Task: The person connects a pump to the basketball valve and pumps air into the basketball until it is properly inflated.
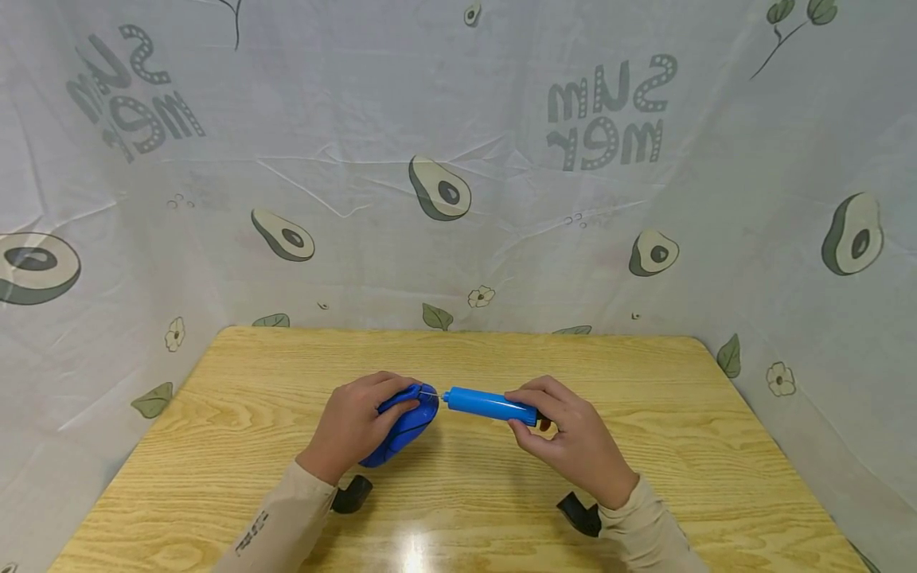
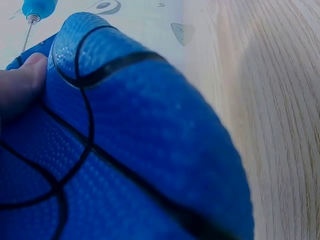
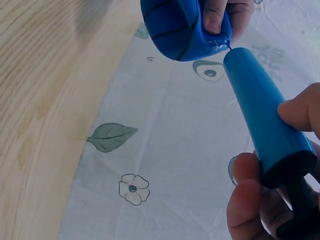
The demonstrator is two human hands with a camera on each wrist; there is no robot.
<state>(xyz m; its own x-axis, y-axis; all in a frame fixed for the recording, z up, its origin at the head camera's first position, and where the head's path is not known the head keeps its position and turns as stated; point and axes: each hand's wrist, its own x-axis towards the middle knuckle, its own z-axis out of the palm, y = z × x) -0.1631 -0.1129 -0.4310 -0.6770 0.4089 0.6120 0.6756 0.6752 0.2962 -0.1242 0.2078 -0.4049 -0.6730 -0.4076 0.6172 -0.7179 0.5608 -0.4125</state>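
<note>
My left hand (image 1: 358,422) grips a limp, folded blue ball (image 1: 407,434) with black seam lines, like a deflated basketball. In the left wrist view the pebbled ball (image 2: 160,125) fills much of the frame, with the thumb on its fold. A blue hand pump (image 1: 483,403) lies nearly level in my right hand (image 1: 573,442), held near its black-ended rear. From the pump's tip a thin needle (image 1: 432,394) reaches to the ball beside the left thumb. Whether the needle's point is inside the ball cannot be told. The black rod and handle (image 3: 300,197) show behind the barrel.
Both hands are above a light wood table (image 1: 501,525). A pale curtain (image 1: 358,103) printed with avocados, leaves and lettering hangs behind and along the sides. Black wrist-worn pieces, one at the left wrist (image 1: 352,495) and one at the right wrist (image 1: 579,516), sit by the cuffs.
</note>
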